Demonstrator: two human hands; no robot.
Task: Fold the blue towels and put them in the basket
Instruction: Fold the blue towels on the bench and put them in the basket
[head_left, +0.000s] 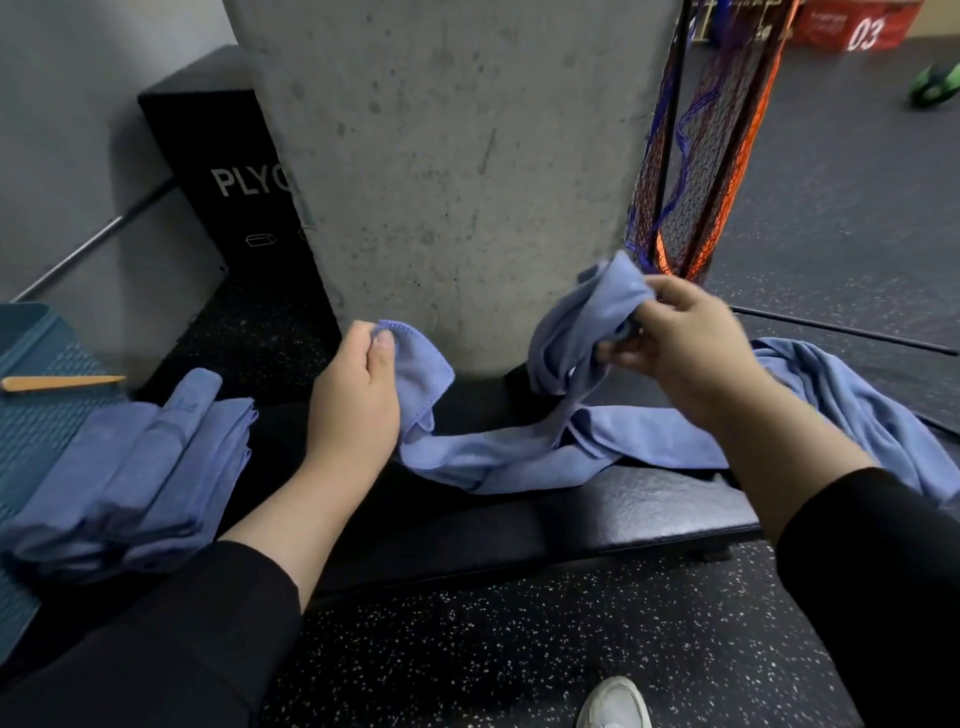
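Note:
A crumpled blue towel (498, 457) stretches across a black padded bench (623, 514). My left hand (353, 395) pinches one stitched corner of it between thumb and fingers. My right hand (691, 348) grips a bunched part of the same towel, lifted above the bench. A stack of folded blue towels (140, 467) lies at the left, overlapping the teal basket (36, 415). Another loose blue towel (852, 405) lies rumpled behind my right forearm.
A concrete pillar (447, 171) stands right behind the bench. A black plyo box (234, 187) sits to its left, and an orange and blue net (696, 171) hangs to its right. A wooden stick (62, 383) rests on the basket. My white shoe (615, 704) is on the speckled floor.

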